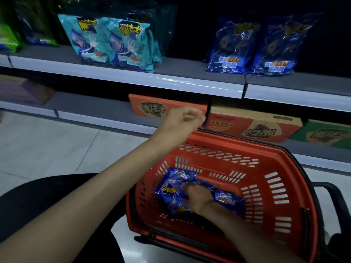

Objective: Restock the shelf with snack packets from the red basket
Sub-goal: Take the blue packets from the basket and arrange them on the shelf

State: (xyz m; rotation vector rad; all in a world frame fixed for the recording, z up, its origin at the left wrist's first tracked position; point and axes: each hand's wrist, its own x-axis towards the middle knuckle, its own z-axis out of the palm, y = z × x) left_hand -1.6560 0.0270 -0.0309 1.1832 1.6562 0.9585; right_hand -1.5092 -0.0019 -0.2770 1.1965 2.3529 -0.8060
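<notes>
The right hand (199, 199) is down inside the red basket (269, 186), fingers bent over a blue packet (171, 192) and gripping its crinkled, glossy foil. A second packet (228, 199) of the same shiny blue lies just beside it on the basket floor, partly under the wrist.

The left hand (183, 121) is held up at the basket's far rim, well apart from the right, its fingers curled into a loose fist. Its fingertips sit next to a thin black bar (209, 111), and whether they pinch anything cannot be told in this dim light.

The basket is hard moulded plastic with slotted walls (long slits in rows) and a rounded black handle (330, 188) folded outward.

Behind it, flat cardboard boxes (252, 124) in orange-red and green lie on the lower level. Above, the shelf (152, 80) has a smooth pale front strip and a matte grey deck. Puffy teal packets (114, 44) stand on it to the left, and upright blue bags (250, 46), wrinkled and reflective, to the right. Pale floor tiles (47, 145) show at the left.
</notes>
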